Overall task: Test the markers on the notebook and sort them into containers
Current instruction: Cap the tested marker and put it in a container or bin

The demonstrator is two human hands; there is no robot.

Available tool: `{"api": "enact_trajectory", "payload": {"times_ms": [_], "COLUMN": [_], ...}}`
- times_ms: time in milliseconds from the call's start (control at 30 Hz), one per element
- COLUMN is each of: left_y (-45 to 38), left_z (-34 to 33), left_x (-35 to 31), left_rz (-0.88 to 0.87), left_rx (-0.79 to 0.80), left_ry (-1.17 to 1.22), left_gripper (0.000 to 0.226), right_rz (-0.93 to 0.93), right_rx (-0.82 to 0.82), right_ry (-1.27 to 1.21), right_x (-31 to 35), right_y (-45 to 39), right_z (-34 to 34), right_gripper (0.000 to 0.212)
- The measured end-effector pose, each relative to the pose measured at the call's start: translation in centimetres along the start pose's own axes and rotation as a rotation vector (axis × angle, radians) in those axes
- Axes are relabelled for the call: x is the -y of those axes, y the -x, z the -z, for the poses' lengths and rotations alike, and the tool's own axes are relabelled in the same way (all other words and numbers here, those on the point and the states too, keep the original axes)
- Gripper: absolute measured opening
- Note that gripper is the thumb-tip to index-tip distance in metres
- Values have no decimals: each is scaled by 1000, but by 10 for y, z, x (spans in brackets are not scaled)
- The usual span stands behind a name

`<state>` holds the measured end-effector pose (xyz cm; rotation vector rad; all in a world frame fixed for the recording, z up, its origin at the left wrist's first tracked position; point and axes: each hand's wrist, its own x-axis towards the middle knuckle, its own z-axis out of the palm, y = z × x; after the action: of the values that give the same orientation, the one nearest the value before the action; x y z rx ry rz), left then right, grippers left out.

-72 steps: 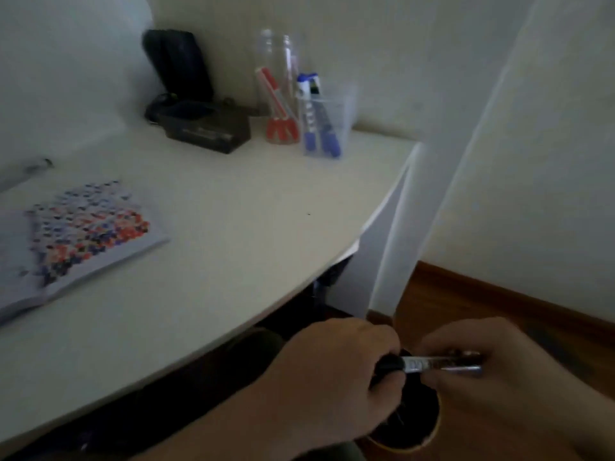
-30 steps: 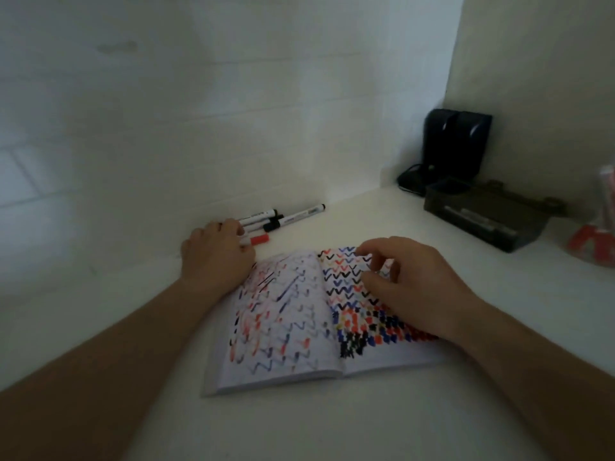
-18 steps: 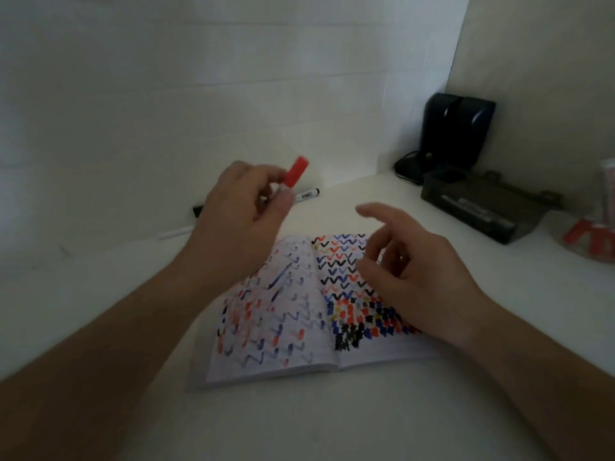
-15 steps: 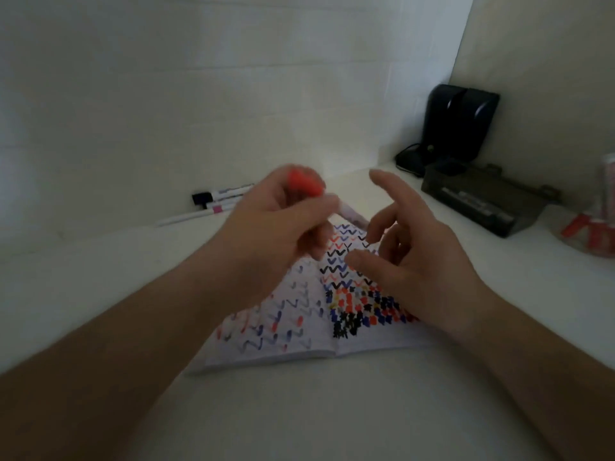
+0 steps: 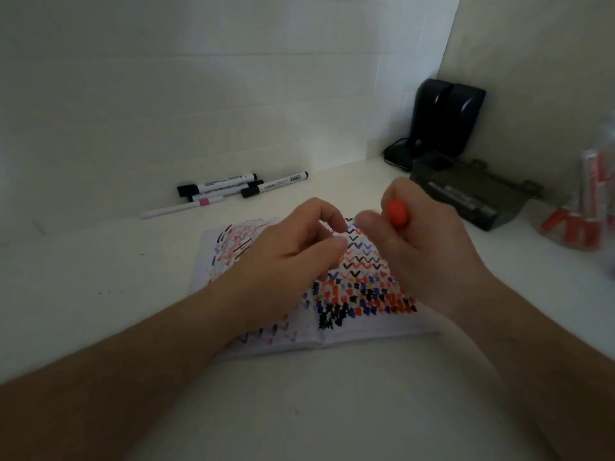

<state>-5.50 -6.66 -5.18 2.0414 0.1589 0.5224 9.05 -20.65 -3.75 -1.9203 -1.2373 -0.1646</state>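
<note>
White corner table [image 5: 332,410] against white walls, dim light; only the head view.

Open notebook [image 5: 362,314] lies flat at centre, both pages crowded with red, blue and black test squiggles. Both hands hover over it, close together. Right hand [image 5: 429,257] has its grip curled round a red cap [image 5: 397,212], the cap end poking up from the fist. Left hand [image 5: 293,257] has fingers curled, thumb and forefinger nearly meeting; probably pinching the marker body, but blur hides it, so cannot tell.

Spare markers [image 5: 233,189] lie in a loose bunch near the back wall, well apart from the hands. Clear container [image 5: 582,227] with red markers stands at the right edge, partly cut off. Black speaker [image 5: 446,118] and dark tray [image 5: 472,197] sit in the corner.

Step judged: uncapping the red marker before testing. Next move calls for separating cap and body, then bringing the tip down on a bare patch of page.
</note>
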Motion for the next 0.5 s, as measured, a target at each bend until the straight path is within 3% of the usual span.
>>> {"api": "enact_trajectory", "payload": {"times_ms": [133,233,367,433,500], "left_y": [-1,-5,-8,-9,-10], "left_z": [-3,-3,8,15,18], "left_x": [0,7,17,19,18], "left_rz": [-61,-104,-82,-57,-53], "left_rx": [18,21,-15,67,184], "left_ry": [-185,-456,-611,-650,-709], "left_gripper": [33,28,11,7,21], "right_rz": [50,156,217,103,-52], "right_rx": [302,406,412,393,364], "right_ry": [241,210,301,280,182], "right_x": [5,0,-14,-17,-16], "right_y": [8,10,4,3,4], "right_z": [-6,-15,-17,-8,1], "right_gripper": [29,17,17,22,25]}}
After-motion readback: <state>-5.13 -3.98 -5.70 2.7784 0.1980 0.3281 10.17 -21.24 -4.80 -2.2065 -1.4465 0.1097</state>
